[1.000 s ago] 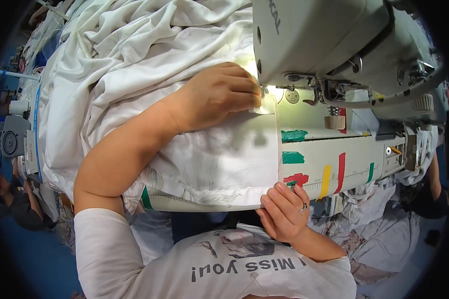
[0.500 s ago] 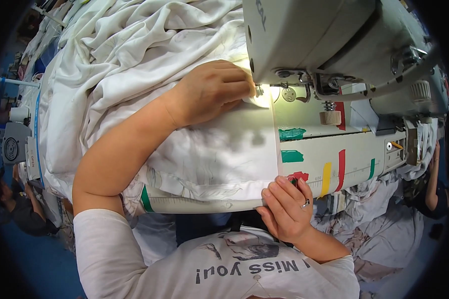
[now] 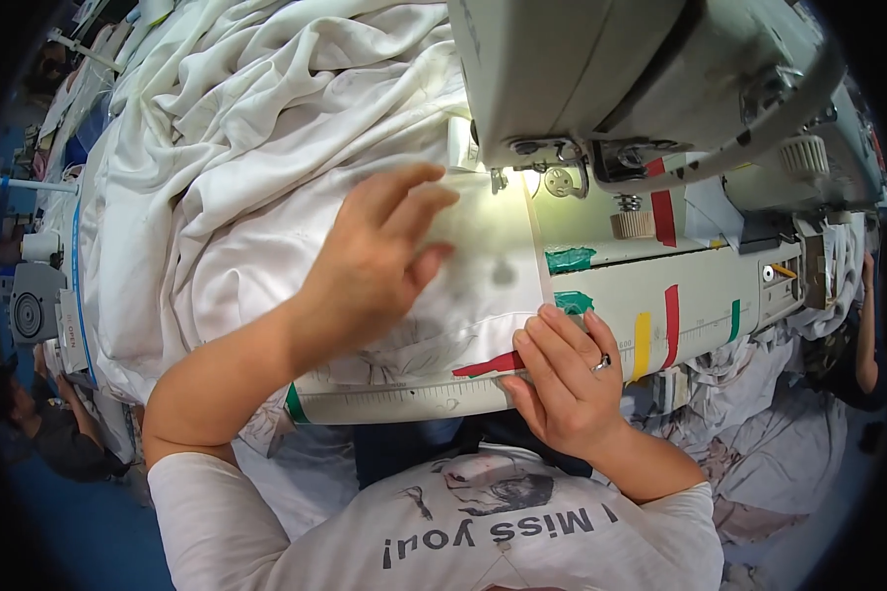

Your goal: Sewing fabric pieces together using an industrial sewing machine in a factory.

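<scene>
White fabric (image 3: 463, 281) lies over the bed of a sewing machine (image 3: 562, 79), its straight right edge running from under the lit needle area (image 3: 503, 180) toward me. My left hand (image 3: 375, 256) hovers over or lightly touches the fabric left of the needle, fingers spread and holding nothing. At the fabric's near right corner, my right hand (image 3: 569, 384) has its fingers together on the edge; a ring sits on one finger. What the right thumb grips underneath is hidden.
A large heap of white fabric (image 3: 256, 89) covers the left and far side. Green, yellow and red tape (image 3: 671, 325) marks the bed beside a ruler scale. A thread tension knob (image 3: 632, 225) juts from the machine. More cloth (image 3: 749, 433) hangs at right. Another person (image 3: 44, 424) is at far left.
My left hand has left the needle area, coming nearer me and opening. The fabric's near edge has shifted away from me, baring red tape, and my right hand has moved slightly farther with its corner.
</scene>
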Motion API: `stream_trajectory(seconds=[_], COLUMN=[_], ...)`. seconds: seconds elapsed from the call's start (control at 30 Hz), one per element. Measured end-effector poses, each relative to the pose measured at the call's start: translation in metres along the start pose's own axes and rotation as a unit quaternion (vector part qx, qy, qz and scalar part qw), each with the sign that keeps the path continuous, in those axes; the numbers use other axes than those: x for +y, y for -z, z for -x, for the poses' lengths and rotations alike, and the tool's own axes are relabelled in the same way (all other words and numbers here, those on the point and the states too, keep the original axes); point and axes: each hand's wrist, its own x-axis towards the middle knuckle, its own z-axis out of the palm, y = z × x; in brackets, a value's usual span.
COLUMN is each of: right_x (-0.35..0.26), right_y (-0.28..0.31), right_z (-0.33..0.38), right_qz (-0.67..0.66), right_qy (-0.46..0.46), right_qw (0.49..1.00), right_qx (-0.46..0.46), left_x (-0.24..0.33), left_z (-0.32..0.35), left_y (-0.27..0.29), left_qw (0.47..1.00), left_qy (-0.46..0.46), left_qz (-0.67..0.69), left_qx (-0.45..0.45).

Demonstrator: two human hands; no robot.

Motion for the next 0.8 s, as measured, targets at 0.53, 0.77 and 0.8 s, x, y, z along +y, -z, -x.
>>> stream_trajectory(seconds=[0.53, 0.77, 0.8], right_x=[0.014, 0.083, 0.099], right_y=[0.033, 0.081, 0.091], right_z=[-0.018, -0.056, -0.05], right_qz=[-0.05, 0.043, 0.075], right_qy=[-0.003, -0.027, -0.032], right_qw=[0.999, 0.978, 0.968], right_qx=[0.014, 0.201, 0.239], left_x=[-0.045, -0.007, -0.01], left_z=[-0.064, -0.042, -0.04], left_y=[-0.013, -0.004, -0.009], left_qw=[0.973, 0.996, 0.996], left_qy=[-0.194, -0.082, -0.08], left_qz=[-0.111, -0.008, -0.005], left_qx=[0.051, -0.032, -0.032])
